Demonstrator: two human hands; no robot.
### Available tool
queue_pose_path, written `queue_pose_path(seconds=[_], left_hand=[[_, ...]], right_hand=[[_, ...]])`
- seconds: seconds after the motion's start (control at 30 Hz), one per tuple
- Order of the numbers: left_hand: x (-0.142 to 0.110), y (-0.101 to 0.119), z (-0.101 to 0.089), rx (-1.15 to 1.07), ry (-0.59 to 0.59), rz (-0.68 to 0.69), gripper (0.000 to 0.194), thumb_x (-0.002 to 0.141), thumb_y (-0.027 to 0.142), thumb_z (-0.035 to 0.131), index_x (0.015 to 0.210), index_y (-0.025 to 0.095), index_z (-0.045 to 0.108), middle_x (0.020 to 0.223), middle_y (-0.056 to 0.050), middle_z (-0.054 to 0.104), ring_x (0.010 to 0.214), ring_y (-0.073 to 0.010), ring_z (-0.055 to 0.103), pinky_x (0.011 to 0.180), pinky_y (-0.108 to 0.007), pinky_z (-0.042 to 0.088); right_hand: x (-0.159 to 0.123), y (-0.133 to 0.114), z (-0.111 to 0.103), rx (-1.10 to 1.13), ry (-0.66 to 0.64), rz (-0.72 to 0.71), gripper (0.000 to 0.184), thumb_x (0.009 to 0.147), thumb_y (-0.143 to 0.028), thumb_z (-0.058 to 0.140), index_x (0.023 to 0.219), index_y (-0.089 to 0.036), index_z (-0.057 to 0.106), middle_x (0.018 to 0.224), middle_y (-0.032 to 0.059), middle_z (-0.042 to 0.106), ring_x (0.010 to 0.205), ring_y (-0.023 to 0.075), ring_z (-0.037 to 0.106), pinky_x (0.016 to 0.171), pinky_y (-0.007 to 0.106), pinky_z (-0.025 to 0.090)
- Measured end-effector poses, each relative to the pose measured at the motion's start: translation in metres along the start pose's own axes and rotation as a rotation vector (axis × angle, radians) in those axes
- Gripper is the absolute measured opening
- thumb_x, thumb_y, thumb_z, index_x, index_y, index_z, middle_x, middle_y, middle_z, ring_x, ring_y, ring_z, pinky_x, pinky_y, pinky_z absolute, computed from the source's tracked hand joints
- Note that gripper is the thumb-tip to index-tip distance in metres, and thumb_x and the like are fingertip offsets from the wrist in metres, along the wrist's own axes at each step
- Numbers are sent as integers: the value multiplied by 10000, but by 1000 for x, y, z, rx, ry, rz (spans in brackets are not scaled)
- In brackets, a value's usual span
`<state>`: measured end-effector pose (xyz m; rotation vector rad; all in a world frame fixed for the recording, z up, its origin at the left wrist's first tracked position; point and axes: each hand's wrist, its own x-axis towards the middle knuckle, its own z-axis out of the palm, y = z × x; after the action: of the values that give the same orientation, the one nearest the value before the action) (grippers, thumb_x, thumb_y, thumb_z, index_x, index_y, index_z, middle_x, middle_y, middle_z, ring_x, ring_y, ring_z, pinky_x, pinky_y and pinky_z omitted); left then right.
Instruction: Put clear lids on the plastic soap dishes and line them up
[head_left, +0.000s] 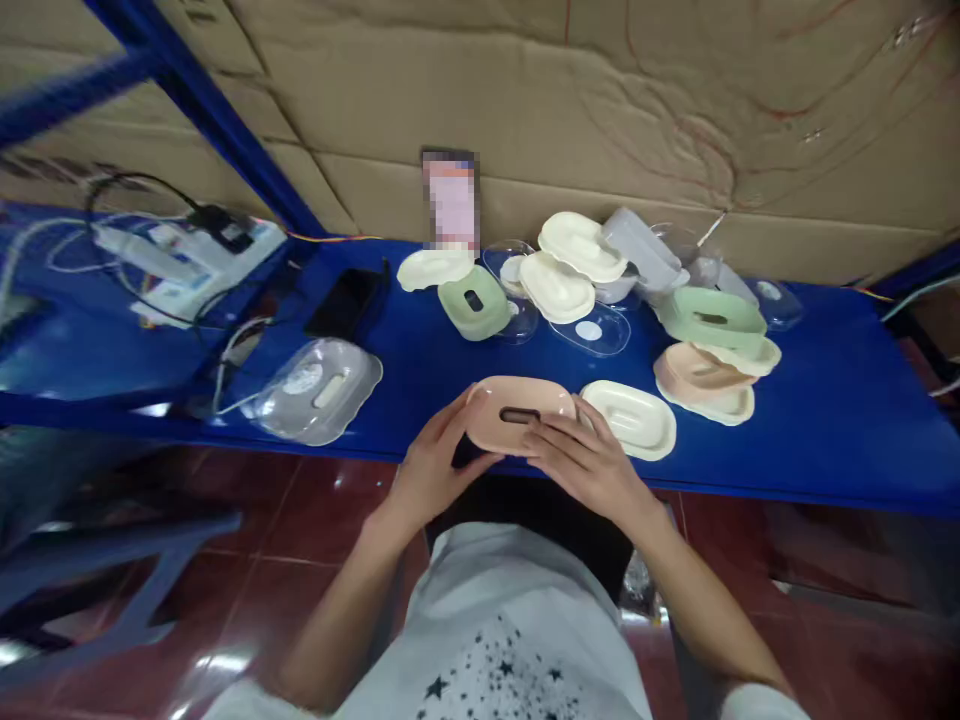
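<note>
Both of my hands hold a pink oval plastic tray (517,400) with a dark slot in its middle, at the near edge of the blue table (825,420). My left hand (433,462) wraps its left end, thumb on top. My right hand (589,462) grips its right end, fingers curled over the front. A cream oval tray (631,418) lies just right of it on the table.
Farther back lie several oval trays in cream (570,262), green (475,302) and pink (697,372), plus clear lids (315,390). A black phone (349,302) lies flat, another device (451,200) leans on the cardboard wall. Cables and a power strip (187,255) fill the left shelf.
</note>
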<state>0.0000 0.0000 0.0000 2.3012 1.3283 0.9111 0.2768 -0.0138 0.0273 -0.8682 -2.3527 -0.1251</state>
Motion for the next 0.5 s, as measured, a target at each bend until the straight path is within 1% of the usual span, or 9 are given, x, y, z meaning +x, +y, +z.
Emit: queue_pose_path(seconds=[0.07, 0.17, 0.2, 0.27, 0.33, 0.37, 0.43, 0.5], left_hand=[[1, 0, 1, 11, -11, -2, 785, 1017, 499, 702, 1696, 355, 336, 1608, -120, 584, 1458, -315, 602, 1196, -511, 533], [2, 1, 2, 12, -24, 1, 776, 1027, 462, 696, 1699, 361, 323, 1621, -120, 569, 1474, -319, 586, 1201, -524, 527], [3, 2, 1, 9, -27, 2, 771, 1032, 447, 692, 1700, 360, 318, 1643, -124, 543, 1493, -321, 566, 1207, -528, 521], [3, 2, 0, 3, -22, 9, 769, 1027, 432, 701, 1694, 347, 328, 1712, -144, 442, 1541, -337, 509, 1224, -540, 504], [2, 1, -4, 2, 8, 29, 744, 1011, 424, 726, 1665, 330, 384, 1752, -159, 355, 1566, -353, 469, 1234, -548, 493], [1, 1, -6, 8, 32, 40, 716, 1003, 417, 740, 1638, 322, 425, 1751, -164, 347, 1564, -357, 469, 1233, -549, 494], [0, 0, -12, 40, 87, 56, 639, 992, 399, 757, 1572, 307, 505, 1702, -163, 414, 1534, -355, 499, 1224, -552, 501], [-2, -2, -17, 96, 135, 63, 575, 985, 390, 768, 1513, 293, 561, 1635, -158, 494, 1500, -355, 529, 1216, -562, 502]], right_hand=[[5, 0, -1, 32, -10, 44, 248, 1054, -236, 688, 1295, -192, 725, 1273, 25, 812, 1226, 205, 726, 1358, 511, 336], [9, 0, -2, 53, -47, 88, 256, 1075, -248, 649, 1318, -229, 726, 1289, 27, 805, 1242, 211, 727, 1327, 528, 393], [9, -1, -2, 52, -65, 93, 268, 1080, -236, 634, 1333, -234, 723, 1312, 30, 796, 1267, 217, 718, 1323, 541, 398], [8, -2, -1, 41, -109, 98, 302, 1088, -215, 605, 1371, -234, 709, 1388, 37, 763, 1359, 231, 672, 1327, 558, 388], [7, -2, 1, 8, -155, 105, 353, 1095, -232, 590, 1439, -238, 670, 1517, 47, 681, 1482, 258, 577, 1335, 583, 363], [6, -2, 2, -13, -178, 111, 395, 1097, -262, 592, 1489, -242, 632, 1593, 57, 612, 1540, 273, 514, 1338, 596, 347], [5, -3, 3, -47, -218, 128, 516, 1097, -337, 601, 1598, -243, 522, 1700, 79, 470, 1619, 295, 392, 1348, 614, 309], [5, -3, 4, -54, -248, 138, 609, 1105, -385, 581, 1669, -232, 412, 1738, 86, 395, 1647, 284, 329, 1364, 608, 269]])
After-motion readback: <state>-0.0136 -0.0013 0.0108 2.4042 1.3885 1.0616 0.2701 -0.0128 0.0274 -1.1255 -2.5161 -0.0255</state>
